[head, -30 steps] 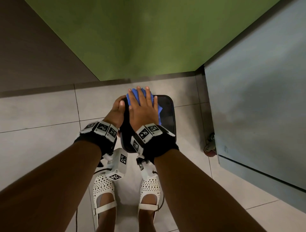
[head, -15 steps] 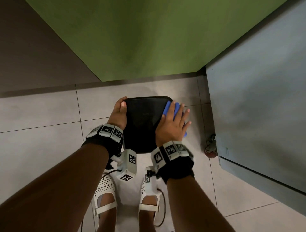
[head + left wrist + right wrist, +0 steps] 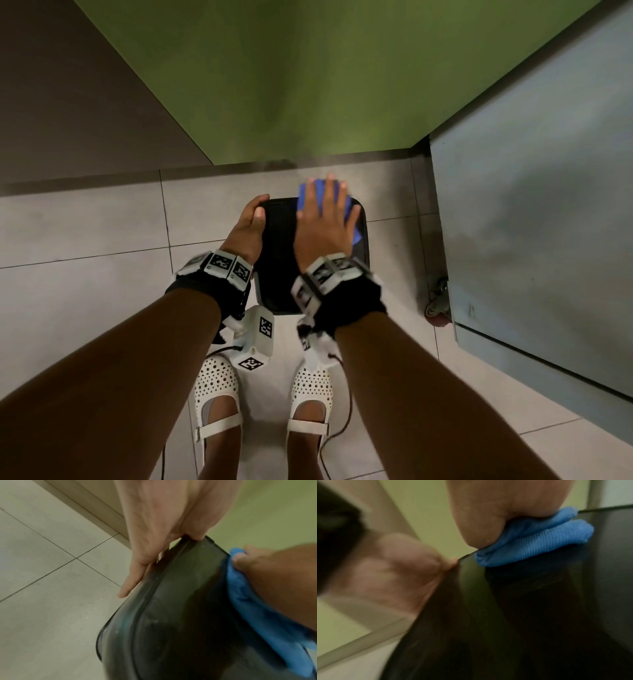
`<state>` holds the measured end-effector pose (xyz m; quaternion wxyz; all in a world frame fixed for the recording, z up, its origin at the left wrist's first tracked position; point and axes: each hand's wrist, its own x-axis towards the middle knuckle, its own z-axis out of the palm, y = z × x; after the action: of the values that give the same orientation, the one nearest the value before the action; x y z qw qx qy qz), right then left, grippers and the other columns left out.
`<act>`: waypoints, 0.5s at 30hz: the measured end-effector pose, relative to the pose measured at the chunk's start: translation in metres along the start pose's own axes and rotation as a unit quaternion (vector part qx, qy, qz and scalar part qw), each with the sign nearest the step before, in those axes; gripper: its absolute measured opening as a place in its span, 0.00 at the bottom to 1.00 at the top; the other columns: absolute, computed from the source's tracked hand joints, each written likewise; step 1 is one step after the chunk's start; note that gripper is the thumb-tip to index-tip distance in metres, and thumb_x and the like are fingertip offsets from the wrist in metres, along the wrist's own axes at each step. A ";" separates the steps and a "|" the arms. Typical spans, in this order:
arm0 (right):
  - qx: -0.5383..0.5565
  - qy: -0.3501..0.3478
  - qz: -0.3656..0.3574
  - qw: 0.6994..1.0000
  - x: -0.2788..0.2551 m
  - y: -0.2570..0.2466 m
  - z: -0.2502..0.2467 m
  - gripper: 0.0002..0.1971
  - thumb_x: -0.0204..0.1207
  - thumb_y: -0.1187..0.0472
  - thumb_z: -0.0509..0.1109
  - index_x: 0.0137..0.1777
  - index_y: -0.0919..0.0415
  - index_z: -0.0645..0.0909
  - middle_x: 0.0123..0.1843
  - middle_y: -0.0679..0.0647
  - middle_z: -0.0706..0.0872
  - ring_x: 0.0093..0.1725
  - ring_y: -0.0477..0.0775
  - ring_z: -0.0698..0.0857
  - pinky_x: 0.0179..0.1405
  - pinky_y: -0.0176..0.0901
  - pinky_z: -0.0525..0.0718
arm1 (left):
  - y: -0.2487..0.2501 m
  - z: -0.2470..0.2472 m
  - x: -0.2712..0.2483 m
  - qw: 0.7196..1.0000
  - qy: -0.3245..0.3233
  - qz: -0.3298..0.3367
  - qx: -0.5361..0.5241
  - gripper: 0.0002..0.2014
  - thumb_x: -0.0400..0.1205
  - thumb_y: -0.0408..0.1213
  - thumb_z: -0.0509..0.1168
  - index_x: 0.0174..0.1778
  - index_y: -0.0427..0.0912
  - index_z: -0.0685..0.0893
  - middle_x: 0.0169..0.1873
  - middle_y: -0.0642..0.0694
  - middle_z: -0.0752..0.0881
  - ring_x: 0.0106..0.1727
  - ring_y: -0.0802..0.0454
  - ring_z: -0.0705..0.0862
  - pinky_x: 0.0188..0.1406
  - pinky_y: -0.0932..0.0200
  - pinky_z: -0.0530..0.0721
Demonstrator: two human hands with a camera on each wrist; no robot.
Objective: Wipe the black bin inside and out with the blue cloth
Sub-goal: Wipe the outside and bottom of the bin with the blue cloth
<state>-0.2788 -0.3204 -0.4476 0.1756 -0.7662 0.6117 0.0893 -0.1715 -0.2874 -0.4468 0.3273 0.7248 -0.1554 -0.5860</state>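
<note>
Smooth, glossy black bin (image 3: 279, 246) with rounded corners on pale floor tiles (image 3: 85, 233), just ahead of 2 perforated white shoes (image 3: 215, 383). Ribbed blue cloth (image 3: 310, 195), folded, at the bin's 1 o'clock corner, pressed flat under the right hand (image 3: 323, 226), fingers straight and together. Left hand (image 3: 248, 228) clamped on the 9 o'clock rim, thumb over the edge. Green wall (image 3: 308, 85) at 12 o'clock; grey cabinet (image 3: 531, 222) with a caster (image 3: 438, 303) at 3 o'clock. Bin's near rim hidden behind wrist bands; right wrist view blurred.
</note>
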 end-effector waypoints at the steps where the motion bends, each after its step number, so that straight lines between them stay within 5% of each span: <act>1: 0.001 -0.012 0.024 1.000 0.004 0.010 -0.007 0.27 0.85 0.55 0.45 0.83 0.53 0.44 0.85 0.60 0.44 0.84 0.62 0.45 0.80 0.67 0.47 | -0.001 0.000 0.000 1.000 -0.001 0.003 0.002 0.19 0.88 0.45 0.42 0.73 0.55 0.67 0.69 0.39 0.75 0.64 0.42 0.77 0.67 0.37 0.77; 4: 0.082 -0.074 0.126 0.986 0.002 0.039 -0.014 0.28 0.86 0.54 0.45 0.82 0.51 0.37 0.84 0.58 0.37 0.83 0.61 0.37 0.79 0.63 0.39 | -0.003 0.000 0.003 1.000 -0.004 0.004 0.001 0.19 0.88 0.46 0.42 0.74 0.54 0.66 0.71 0.41 0.73 0.66 0.44 0.74 0.69 0.36 0.75; 8: 0.155 0.002 0.286 0.946 -0.016 0.038 0.002 0.27 0.85 0.53 0.50 0.82 0.57 0.52 0.83 0.64 0.55 0.83 0.65 0.52 0.78 0.63 0.54 | -0.008 0.001 0.005 1.000 0.006 -0.002 -0.012 0.18 0.86 0.49 0.43 0.69 0.61 0.70 0.70 0.41 0.74 0.69 0.40 0.75 0.70 0.37 0.75; 11: 0.084 0.042 0.243 0.966 -0.031 0.007 0.009 0.26 0.76 0.55 0.54 0.73 0.61 0.73 0.74 0.68 0.74 0.73 0.72 0.72 0.66 0.69 0.73 | -0.009 0.001 0.006 1.000 0.004 -0.001 -0.007 0.18 0.87 0.48 0.43 0.70 0.60 0.69 0.66 0.41 0.75 0.67 0.40 0.76 0.71 0.39 0.75; 15: 0.070 -0.007 0.061 0.996 -0.037 -0.030 0.014 0.28 0.75 0.55 0.49 0.76 0.56 0.70 0.78 0.64 0.69 0.77 0.69 0.68 0.71 0.68 0.67 | -0.007 -0.002 0.004 1.000 -0.005 0.010 -0.015 0.17 0.88 0.44 0.43 0.71 0.56 0.68 0.69 0.37 0.75 0.65 0.39 0.77 0.71 0.37 0.75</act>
<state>-0.2570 -0.2757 -0.4428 0.2272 -0.7129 0.6606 0.0616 -0.1698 -0.2845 -0.4542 0.3431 0.7156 -0.1555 -0.5883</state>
